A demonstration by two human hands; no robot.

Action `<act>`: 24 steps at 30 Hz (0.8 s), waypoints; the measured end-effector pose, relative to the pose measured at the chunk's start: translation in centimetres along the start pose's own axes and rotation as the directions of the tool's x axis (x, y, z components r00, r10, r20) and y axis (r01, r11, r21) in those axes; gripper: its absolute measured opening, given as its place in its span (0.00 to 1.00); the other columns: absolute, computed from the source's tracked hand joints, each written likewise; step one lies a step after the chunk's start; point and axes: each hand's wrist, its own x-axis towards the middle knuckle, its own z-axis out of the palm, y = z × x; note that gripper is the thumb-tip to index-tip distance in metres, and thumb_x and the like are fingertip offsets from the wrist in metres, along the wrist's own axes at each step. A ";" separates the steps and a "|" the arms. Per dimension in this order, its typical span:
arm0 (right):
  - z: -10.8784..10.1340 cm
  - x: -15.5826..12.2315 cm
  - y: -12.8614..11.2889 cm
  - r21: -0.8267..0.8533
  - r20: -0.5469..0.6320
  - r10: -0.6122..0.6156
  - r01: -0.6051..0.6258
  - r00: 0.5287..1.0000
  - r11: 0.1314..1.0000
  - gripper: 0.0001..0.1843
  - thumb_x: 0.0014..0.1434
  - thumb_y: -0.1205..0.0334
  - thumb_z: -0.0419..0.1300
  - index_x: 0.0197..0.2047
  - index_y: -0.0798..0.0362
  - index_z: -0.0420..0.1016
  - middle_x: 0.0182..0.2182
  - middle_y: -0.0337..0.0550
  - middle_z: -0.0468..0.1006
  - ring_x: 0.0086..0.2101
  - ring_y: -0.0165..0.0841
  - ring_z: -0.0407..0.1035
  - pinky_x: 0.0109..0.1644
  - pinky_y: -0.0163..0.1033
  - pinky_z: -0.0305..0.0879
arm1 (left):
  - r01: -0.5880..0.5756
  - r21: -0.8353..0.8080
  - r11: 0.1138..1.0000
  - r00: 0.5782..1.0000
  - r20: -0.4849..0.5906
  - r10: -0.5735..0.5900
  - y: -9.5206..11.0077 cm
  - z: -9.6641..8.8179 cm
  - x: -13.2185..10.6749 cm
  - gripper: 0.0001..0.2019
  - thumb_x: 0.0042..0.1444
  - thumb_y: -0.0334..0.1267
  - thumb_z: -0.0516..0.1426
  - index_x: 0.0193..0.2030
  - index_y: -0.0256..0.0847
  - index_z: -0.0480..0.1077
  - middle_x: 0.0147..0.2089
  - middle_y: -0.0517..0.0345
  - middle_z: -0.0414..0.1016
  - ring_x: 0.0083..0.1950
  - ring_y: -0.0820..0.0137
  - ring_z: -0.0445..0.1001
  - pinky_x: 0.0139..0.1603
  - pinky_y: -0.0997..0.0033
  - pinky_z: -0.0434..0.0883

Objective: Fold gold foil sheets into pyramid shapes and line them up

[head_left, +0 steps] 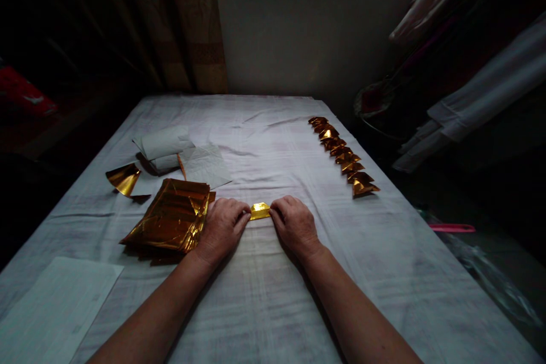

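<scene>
A small piece of folded gold foil paper (260, 211) lies low over the cloth between my two hands. My left hand (224, 222) pinches its left end, and my right hand (296, 222) pinches the right end. Both sets of fingers are closed, and the thumbs press near the foil's edges. Beside my left wrist rests a thick stack of shiny gold foil sheets (168, 216). Farther off to the right, several folded gold foil pieces (341, 153) stand in a slanting row.
The table (273, 301) wears a pale checked cloth. Toward the back left lie crumpled grey paper (164, 142) and a curled foil scrap (124, 179). A white sheet (60, 301) sits front left. Hanging clothes (490, 85) and a pink handle (452, 228) are beyond the right edge.
</scene>
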 end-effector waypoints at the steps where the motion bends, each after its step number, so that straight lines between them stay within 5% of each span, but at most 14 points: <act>1: 0.0 0.0 -0.2 -0.009 -0.003 -0.001 0.001 1.000 1.000 0.06 0.64 0.61 0.59 0.35 0.50 0.74 0.33 0.41 0.76 0.36 0.35 0.67 0.40 0.38 0.56 | 0.001 0.001 1.000 1.000 -0.004 -0.001 0.0 0.0 0.0 0.04 0.62 0.37 0.57 0.37 0.46 0.74 0.37 0.58 0.77 0.42 0.63 0.71 0.46 0.61 0.64; 9: 0.8 0.3 -1.8 -0.018 -0.041 -0.002 0.001 0.999 1.000 0.11 0.62 0.54 0.62 0.32 0.50 0.74 0.33 0.42 0.74 0.36 0.36 0.65 0.40 0.39 0.55 | -0.005 0.029 1.000 1.000 0.014 0.004 0.0 0.3 -0.1 0.08 0.64 0.40 0.56 0.44 0.47 0.77 0.38 0.57 0.77 0.43 0.63 0.70 0.46 0.60 0.63; 20: -0.2 -0.3 0.3 -0.011 -0.073 0.083 -0.083 0.994 0.996 0.10 0.63 0.56 0.62 0.30 0.49 0.74 0.33 0.41 0.75 0.37 0.37 0.65 0.42 0.41 0.53 | -0.051 0.134 0.990 0.999 0.019 0.049 0.2 0.0 -0.2 0.12 0.65 0.41 0.54 0.48 0.51 0.78 0.38 0.55 0.76 0.41 0.62 0.69 0.44 0.60 0.65; 24: -0.1 -0.2 0.2 0.002 -0.064 0.094 -0.094 0.993 0.996 0.10 0.63 0.57 0.61 0.30 0.49 0.74 0.32 0.41 0.75 0.37 0.37 0.65 0.42 0.41 0.53 | -0.102 0.216 0.971 0.994 -0.024 0.109 1.0 0.4 -0.5 0.13 0.65 0.37 0.53 0.50 0.46 0.76 0.49 0.51 0.78 0.50 0.58 0.72 0.53 0.54 0.65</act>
